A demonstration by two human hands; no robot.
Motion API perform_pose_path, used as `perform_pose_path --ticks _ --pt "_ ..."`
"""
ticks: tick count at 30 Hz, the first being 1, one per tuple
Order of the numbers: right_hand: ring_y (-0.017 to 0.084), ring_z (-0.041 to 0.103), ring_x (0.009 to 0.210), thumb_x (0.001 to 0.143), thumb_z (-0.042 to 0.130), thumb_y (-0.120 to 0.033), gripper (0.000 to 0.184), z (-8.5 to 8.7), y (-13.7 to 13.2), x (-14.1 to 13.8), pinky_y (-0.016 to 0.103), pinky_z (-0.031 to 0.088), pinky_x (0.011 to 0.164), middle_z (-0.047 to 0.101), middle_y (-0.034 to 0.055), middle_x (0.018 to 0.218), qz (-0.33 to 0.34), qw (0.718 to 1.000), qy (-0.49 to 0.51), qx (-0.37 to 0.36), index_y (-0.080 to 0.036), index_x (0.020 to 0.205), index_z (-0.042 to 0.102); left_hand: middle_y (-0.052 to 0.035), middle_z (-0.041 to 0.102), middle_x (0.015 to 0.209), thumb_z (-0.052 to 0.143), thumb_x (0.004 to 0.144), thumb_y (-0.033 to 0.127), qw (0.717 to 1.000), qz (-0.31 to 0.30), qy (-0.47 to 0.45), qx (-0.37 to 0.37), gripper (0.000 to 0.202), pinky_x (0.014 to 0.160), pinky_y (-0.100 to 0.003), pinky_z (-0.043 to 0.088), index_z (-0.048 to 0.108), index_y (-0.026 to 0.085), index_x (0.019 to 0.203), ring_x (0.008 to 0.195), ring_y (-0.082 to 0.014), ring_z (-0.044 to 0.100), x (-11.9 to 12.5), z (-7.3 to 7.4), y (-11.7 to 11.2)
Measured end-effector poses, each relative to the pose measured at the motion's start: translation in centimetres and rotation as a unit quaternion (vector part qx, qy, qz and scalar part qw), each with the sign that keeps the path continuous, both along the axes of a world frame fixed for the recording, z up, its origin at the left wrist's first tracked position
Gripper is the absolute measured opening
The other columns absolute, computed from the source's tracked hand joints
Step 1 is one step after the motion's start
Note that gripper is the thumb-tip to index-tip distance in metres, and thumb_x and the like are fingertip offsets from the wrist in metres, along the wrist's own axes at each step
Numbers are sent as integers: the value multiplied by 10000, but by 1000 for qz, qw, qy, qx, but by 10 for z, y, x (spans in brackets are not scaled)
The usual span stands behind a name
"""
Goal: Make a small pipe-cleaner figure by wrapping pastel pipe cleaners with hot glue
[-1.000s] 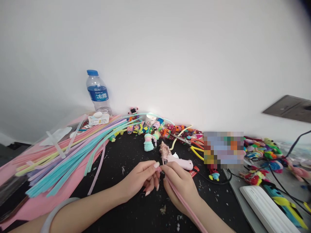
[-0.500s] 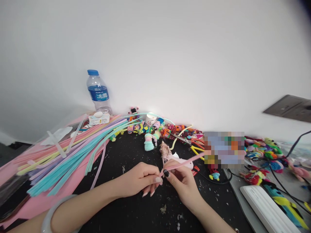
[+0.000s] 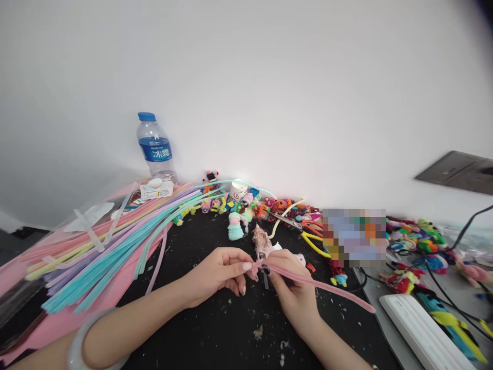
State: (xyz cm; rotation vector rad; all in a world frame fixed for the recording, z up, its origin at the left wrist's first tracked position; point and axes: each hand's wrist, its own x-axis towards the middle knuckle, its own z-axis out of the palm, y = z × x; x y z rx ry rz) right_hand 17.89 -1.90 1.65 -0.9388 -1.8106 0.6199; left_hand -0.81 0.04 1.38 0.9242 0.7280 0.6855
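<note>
A pink pipe cleaner (image 3: 331, 289) runs between my two hands, its long free end reaching out to the right over my right hand. My left hand (image 3: 225, 272) pinches the bent or coiled end between thumb and fingertips. Close beside it, my right hand (image 3: 292, 282) grips the same pipe cleaner with thumb and forefinger. Just behind the hands lies a glue gun (image 3: 262, 239) with a crusted brown nozzle area, partly covered by my right hand. A small mint and pastel fuzzy piece (image 3: 234, 226) stands beyond my left hand.
Bundled pastel pipe cleaners (image 3: 111, 241) cover the left side, near a water bottle (image 3: 154, 146). Scissors (image 3: 287, 220) with yellow and orange handles lie behind. Fuzzy figures (image 3: 416, 239) line the wall. A white power strip (image 3: 419, 329) and black cables occupy the right.
The pipe cleaner's free end has swung from pointing up and right to pointing down and right. Both hands stay together, with slight shifts of the fingers.
</note>
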Motion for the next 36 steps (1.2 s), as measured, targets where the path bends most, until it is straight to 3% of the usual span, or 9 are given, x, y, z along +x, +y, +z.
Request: perform_pose_path --ticks 11,20,26,31,36 --pt "191 600 775 856 531 -135 210 0 3 -1 329 483 697 662 44 824 8 999 15 -39 -237 908 708 -54 713 831 728 712 286 997 70 13 2 212 766 -283 487 681 131 849 800 -159 645 0 -9 0" --pt "190 599 773 855 550 -155 172 -4 3 -2 320 481 693 660 45 822 14 994 57 -90 -226 881 704 -62 738 797 703 725 247 986 112 69 99 156 741 -297 512 683 119 813 764 -178 667 1 -4 1" --pt "188 610 737 850 570 -210 144 1 4 -4 311 501 669 672 49 790 14 990 75 -114 -211 825 712 -49 743 787 684 734 221 980 105 85 149 98 753 -304 517 680 134 778 760 -184 678 0 -4 1" --pt "187 614 730 847 576 -230 141 2 5 -4 310 513 674 668 46 769 23 987 90 -130 -206 795 705 -52 733 777 712 710 232 984 93 74 133 153 732 -303 510 632 135 796 757 -187 682 0 -6 0" --pt "187 605 752 856 561 -204 150 -2 5 -3 309 493 683 660 42 792 16 990 81 -115 -216 837 709 -53 721 821 715 721 273 995 75 35 59 261 710 -287 509 594 139 910 773 -177 677 0 -5 0"
